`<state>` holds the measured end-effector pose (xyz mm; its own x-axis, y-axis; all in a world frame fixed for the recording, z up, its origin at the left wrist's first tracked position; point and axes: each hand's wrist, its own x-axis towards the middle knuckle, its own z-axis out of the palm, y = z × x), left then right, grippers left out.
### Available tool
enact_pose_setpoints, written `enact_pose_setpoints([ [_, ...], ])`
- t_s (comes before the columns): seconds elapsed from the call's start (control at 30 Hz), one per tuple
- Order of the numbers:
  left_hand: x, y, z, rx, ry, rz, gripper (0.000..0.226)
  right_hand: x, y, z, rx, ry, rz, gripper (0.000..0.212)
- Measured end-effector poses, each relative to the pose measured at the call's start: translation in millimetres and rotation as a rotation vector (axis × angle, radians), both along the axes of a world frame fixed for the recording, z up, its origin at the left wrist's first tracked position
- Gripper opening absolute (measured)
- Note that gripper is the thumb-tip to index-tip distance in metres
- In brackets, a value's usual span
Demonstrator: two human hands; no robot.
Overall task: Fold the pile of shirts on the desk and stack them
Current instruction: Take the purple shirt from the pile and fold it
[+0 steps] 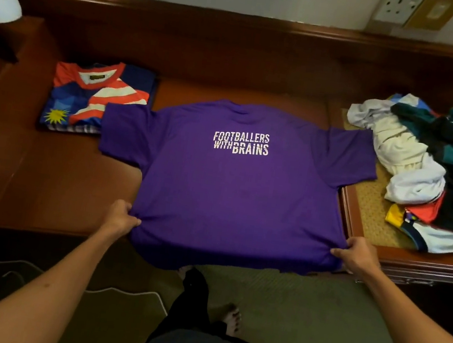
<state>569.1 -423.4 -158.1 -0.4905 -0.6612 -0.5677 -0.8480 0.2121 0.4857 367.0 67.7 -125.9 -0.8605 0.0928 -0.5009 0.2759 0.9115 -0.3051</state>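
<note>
Fingers of the left hand (pixel 121 218) and right hand (pixel 358 257) pinch the purple T-shirt (pixel 234 190) at its lower side seams. It lies spread on the wooden desk (pixel 28 171), hem hanging off the near edge — an uneven pull could slide it floorward or wrinkle it. Plain purple, white lettering, sleeves out flat.
</note>
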Motion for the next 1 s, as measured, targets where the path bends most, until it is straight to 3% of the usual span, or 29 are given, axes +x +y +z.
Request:
enact_pose_setpoints([
  [0.1, 4, 3, 6, 0.111, 0.187, 0.136, 0.013, -3, 4, 0, -0.1, -0.026, -0.107, 0.023],
  [0.2, 10, 6, 13, 0.209, 0.218, 0.173, 0.019, -6, 8, -1, -0.181, -0.044, -0.181, 0.025],
  [0.37, 19, 5, 18, 0.418, 0.16, 0.05, 0.089, -2, 14, 1, -0.295, -0.09, -0.217, 0.028],
  [0.47, 27, 0, 16, 0.279, 0.167, -0.091, 0.1, 3, 17, 6, -0.258, -0.013, -0.155, 0.033],
  [0.6, 33, 7, 19, 0.19, 0.208, -0.152, 0.096, 9, 15, 10, 0.017, 0.09, 0.121, 0.029],
  [0.73, 30, 15, 12, -0.073, 0.092, -0.251, 0.101, 14, 3, 10, 0.21, 0.114, 0.25, 0.038],
  [0.83, 21, 26, 16, -0.238, 0.056, -0.171, 0.081, 10, -11, 9, 0.253, 0.19, 0.212, 0.041],
  [1.0, -34, 29, 16, -0.445, 0.24, -0.191, 0.05, -28, -47, -2, 0.199, 0.371, 0.289, 0.042],
])
